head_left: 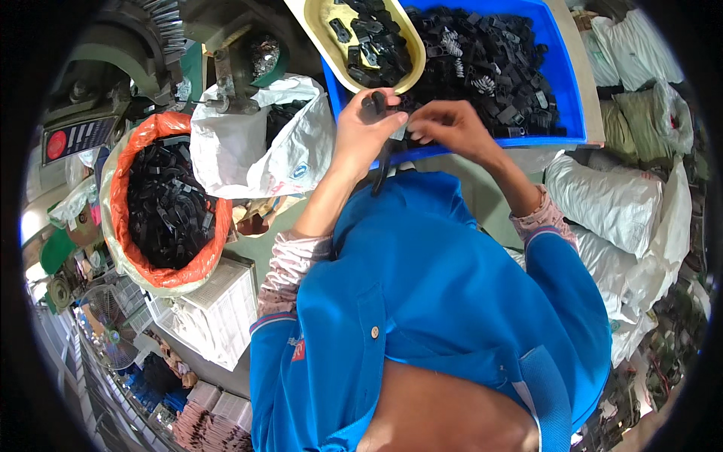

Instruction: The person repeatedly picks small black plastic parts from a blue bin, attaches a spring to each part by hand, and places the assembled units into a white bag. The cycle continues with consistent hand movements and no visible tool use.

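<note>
A long, curved black plastic part (382,167) is gripped between the thumb and fingers of my left hand (358,137), its lower end hanging below the palm. Beside the left thumb tip shows a small pale, translucent bit (400,132); I cannot tell which hand has it. My right hand (458,129) is closed in a pinch close to the left fingertips, and what it holds is too small to make out. Both hands are over the near edge of a blue tray (576,90) heaped with small black plastic parts (501,71). Just beyond the left hand is a yellow tray (416,49) with several black pieces.
To the left, a white woven sack (241,154) stands beside an orange-lined sack (124,218) full of black parts. A white crate (226,316) is below it. Metal machinery (135,45) stands at the far left. Stuffed white sacks (610,200) line the right side.
</note>
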{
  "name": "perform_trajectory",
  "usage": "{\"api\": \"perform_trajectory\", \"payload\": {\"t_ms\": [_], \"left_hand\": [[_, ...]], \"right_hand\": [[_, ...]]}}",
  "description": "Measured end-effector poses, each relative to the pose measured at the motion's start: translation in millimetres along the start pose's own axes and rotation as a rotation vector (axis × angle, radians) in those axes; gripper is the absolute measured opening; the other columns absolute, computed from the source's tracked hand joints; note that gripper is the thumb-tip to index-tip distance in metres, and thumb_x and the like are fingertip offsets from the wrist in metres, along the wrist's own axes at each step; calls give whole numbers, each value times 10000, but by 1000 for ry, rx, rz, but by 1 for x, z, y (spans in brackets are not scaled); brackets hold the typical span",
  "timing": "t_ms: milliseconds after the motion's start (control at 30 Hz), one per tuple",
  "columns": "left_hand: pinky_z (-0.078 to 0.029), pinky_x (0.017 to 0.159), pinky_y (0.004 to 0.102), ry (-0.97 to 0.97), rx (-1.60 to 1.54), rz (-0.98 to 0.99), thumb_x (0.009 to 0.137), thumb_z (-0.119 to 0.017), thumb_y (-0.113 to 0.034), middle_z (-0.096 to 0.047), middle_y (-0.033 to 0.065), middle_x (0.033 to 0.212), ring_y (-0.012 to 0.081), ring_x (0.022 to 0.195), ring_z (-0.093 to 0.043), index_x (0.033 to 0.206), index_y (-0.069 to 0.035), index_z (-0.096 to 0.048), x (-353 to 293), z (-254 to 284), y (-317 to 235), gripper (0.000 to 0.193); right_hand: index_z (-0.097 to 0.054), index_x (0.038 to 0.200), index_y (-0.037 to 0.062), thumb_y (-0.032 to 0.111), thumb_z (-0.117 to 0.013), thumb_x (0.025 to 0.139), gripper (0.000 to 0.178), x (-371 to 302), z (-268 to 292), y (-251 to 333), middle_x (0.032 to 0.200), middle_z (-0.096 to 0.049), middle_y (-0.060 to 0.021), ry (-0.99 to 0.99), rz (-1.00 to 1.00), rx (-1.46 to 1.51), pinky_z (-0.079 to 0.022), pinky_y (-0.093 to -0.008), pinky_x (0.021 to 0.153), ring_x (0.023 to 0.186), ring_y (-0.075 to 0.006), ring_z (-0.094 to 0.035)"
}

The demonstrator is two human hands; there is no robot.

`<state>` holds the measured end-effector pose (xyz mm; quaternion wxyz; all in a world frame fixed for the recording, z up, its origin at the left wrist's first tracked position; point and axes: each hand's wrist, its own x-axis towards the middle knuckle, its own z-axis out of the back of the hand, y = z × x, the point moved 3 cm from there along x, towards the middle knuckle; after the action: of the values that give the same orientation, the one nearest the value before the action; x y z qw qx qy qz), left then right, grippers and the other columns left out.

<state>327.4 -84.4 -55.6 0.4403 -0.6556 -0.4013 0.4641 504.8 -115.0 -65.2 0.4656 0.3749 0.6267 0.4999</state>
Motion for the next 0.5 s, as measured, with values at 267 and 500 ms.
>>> {"api": "perform_trajectory", "payload": {"t_ms": [267,500], "left_hand": [[-526,885,288,18,-86,-121,800,-753,53,-686,111,1075,155,961,-649,1000,22,-661,-13,8,-9,222],[-513,804,252,-19,182,-328,776,-788,29,-693,71,957,96,883,-611,984,10,-658,-28,14,-33,246]], "right_hand": [[-675,814,64,118,-642,773,75,71,50,-30,883,-540,-109,-471,457,-1481,-524,-408,657,867,-301,-595],[-610,886,66,145,-644,826,105,51,52,-15,923,-594,-110,-577,483,-1207,-526,-453,680,873,-327,-607]]}}
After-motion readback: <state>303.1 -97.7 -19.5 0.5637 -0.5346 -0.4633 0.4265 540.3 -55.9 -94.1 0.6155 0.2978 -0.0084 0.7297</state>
